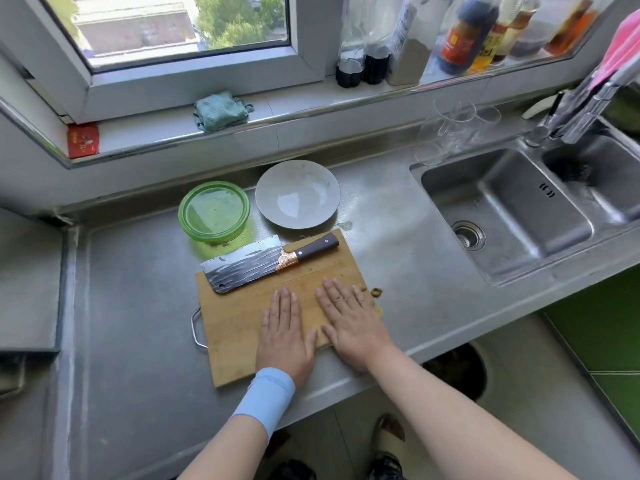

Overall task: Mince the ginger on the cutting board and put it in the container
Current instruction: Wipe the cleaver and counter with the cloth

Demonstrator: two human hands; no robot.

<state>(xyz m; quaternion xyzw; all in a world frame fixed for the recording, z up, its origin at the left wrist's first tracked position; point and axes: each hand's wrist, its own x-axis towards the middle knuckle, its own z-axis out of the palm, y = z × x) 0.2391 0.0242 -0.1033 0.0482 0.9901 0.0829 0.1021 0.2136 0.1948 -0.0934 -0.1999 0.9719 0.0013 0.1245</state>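
From the head view, a wooden cutting board (235, 323) with a metal loop handle on its left side lies on a steel tabletop (138, 306). Both hands rest flat on the board, palms down, fingers straight and holding nothing. The left hand (285, 334), with a light blue wristband (266, 396) at its wrist, lies near the board's middle. The right hand (349, 320) lies just beside it, toward the board's right edge, and the two thumbs nearly meet.

A cleaver (256, 265) with a dark handle lies flat across the far part of the board, blade to the left, apart from both hands. No whole piece of ginger shows on the board. A few small brownish scraps (375, 292) lie at the board's right edge, near the right fingertips; whether they are ginger cannot be told.

The green container (214, 211) stands on the tabletop just beyond the board's far left corner. What it holds cannot be made out. A grey plate (298, 194) sits just beside it on the right.

A double sink (502, 209) with a faucet (571, 119) is set in the tabletop to the right. Clear glasses (457, 129) stand behind it. On the windowsill are a folded green cloth (221, 110) and a row of bottles (485, 36).
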